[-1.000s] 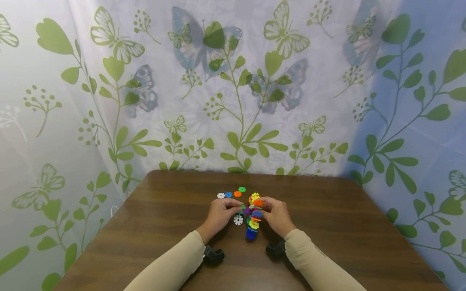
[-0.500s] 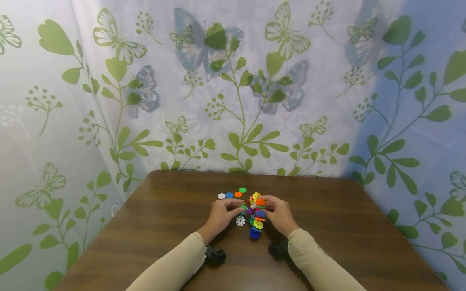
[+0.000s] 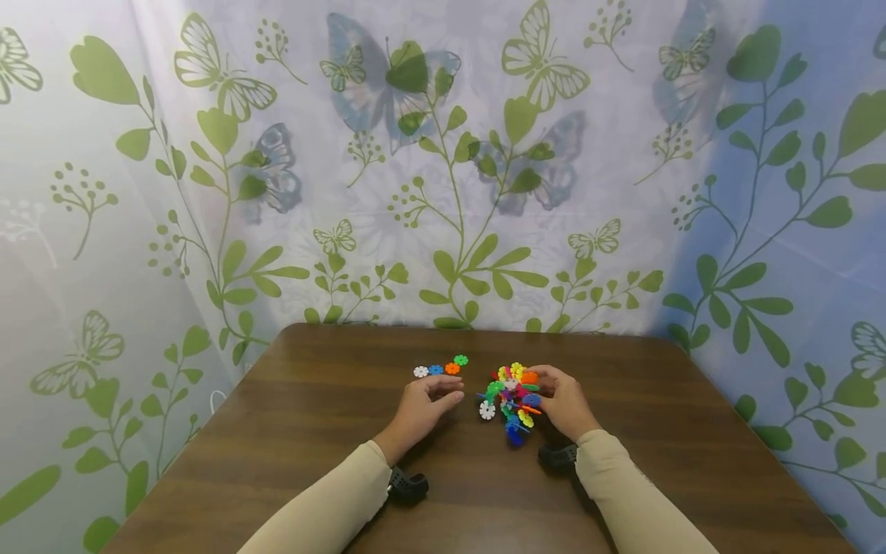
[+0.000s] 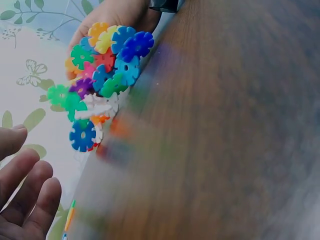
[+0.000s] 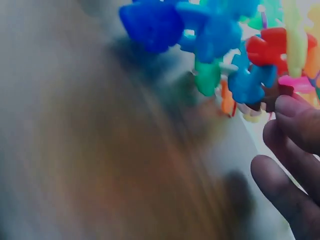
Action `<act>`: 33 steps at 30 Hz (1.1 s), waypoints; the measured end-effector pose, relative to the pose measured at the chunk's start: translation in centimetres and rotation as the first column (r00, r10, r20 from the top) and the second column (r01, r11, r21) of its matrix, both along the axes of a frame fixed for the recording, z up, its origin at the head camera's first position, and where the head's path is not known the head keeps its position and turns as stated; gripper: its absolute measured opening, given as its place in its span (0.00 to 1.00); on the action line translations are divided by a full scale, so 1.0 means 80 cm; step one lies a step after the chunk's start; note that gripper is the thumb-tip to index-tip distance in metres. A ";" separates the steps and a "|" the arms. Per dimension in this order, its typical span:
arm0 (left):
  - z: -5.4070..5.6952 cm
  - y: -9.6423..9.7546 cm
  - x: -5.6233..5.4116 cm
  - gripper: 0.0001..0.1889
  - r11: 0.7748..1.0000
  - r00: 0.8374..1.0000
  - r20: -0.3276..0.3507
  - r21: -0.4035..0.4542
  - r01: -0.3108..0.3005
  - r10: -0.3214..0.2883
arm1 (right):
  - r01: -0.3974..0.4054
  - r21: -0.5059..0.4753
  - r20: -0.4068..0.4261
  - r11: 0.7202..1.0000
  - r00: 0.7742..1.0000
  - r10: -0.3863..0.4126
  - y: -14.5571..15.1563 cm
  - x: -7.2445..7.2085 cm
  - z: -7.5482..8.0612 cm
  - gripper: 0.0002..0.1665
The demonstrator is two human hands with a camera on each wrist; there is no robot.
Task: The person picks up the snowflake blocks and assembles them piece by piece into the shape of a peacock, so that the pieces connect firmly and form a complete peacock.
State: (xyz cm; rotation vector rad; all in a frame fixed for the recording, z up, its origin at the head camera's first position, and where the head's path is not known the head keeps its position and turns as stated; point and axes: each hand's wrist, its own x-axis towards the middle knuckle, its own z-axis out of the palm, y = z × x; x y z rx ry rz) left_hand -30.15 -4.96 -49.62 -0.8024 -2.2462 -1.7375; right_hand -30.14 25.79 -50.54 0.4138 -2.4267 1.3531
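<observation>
A many-coloured cluster of interlocking snowflake discs (image 3: 511, 391) sits right of the table's middle. My right hand (image 3: 566, 402) holds it by its right side, thumb and fingers on the discs. In the right wrist view the fingertips (image 5: 290, 107) meet discs at the cluster's edge, and a dark blue disc (image 5: 152, 25) sticks out far from them. A white disc (image 3: 487, 410) is on the cluster's left side. My left hand (image 3: 418, 408) is apart from the cluster, fingers relaxed and slightly bent, with nothing between them. The left wrist view shows a gap between its fingertips and the discs (image 4: 82, 135).
Beyond my left hand, a short row of loose discs lies on the brown table (image 3: 332, 431): white (image 3: 421, 372), blue (image 3: 435, 370), orange (image 3: 452, 368) and green (image 3: 461, 360). A leaf-patterned curtain (image 3: 484, 192) hangs behind the table. Both wrists wear black straps (image 3: 408, 486).
My right hand has moved right with the disc cluster, which has turned somewhat. My left hand, earlier at the green disc on its left side, has stayed in place and is now off it.
</observation>
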 end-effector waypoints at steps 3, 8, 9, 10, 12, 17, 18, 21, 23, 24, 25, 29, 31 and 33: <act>0.018 0.002 0.016 0.12 1.000 1.000 0.008 0.018 -0.011 0.011 | 0.007 0.009 -0.002 1.000 1.000 -0.007 0.011 0.001 -0.001 0.29; 0.032 0.001 0.029 0.11 1.000 1.000 0.003 0.028 -0.003 0.003 | 0.034 0.063 -0.031 0.997 0.999 -0.032 0.021 0.002 -0.002 0.23; 0.033 0.001 0.029 0.11 1.000 1.000 0.001 0.028 -0.002 0.002 | 0.039 0.074 -0.032 0.996 0.999 -0.037 0.023 0.002 -0.002 0.22; 0.032 0.000 0.029 0.11 1.000 1.000 0.001 0.030 0.001 -0.001 | 0.040 0.085 -0.036 0.996 0.999 -0.037 0.025 0.002 -0.003 0.21; 0.031 -0.001 0.029 0.10 1.000 1.000 -0.009 0.030 0.003 -0.003 | 0.039 0.095 -0.036 0.995 0.999 -0.035 0.029 0.003 -0.003 0.19; 0.029 -0.002 0.026 0.09 1.000 1.000 -0.016 0.020 -0.010 0.010 | 0.032 0.133 -0.017 0.991 0.999 -0.030 0.042 0.008 -0.004 0.13; 0.029 -0.002 0.025 0.09 1.000 1.000 -0.012 0.017 -0.015 0.015 | 0.034 0.145 -0.009 0.989 0.999 -0.033 0.044 0.009 -0.004 0.12; 0.024 -0.003 0.019 0.10 0.999 0.999 -0.001 0.004 -0.035 0.035 | 0.034 0.187 0.012 0.982 0.999 -0.037 0.050 0.013 -0.003 0.11; 0.015 -0.004 0.011 0.11 0.999 0.999 0.001 0.002 -0.041 0.041 | 0.036 0.205 0.022 0.978 0.999 -0.041 0.052 0.016 -0.002 0.11; 0.011 -0.005 0.008 0.11 0.999 0.999 0.001 -0.001 -0.045 0.045 | 0.029 0.209 0.021 0.978 0.999 -0.034 0.053 0.017 -0.002 0.11; 0.008 -0.006 0.004 0.11 0.999 0.999 0.006 -0.001 -0.046 0.046 | 0.024 0.212 0.020 0.977 0.999 -0.029 0.054 0.019 -0.002 0.11; 0.000 -0.010 -0.003 0.12 0.999 0.999 0.020 0.006 -0.038 0.038 | 0.014 0.216 0.015 0.976 1.000 -0.018 0.055 0.022 -0.002 0.11; -0.002 -0.011 -0.004 0.11 1.000 0.999 0.022 0.008 -0.029 0.029 | 0.010 0.217 0.021 0.976 1.000 -0.015 0.056 0.023 -0.001 0.12; -0.002 -0.011 -0.005 0.11 1.000 1.000 0.018 0.000 -0.024 0.024 | 0.003 0.221 0.027 0.975 1.000 -0.010 0.058 0.024 -0.001 0.12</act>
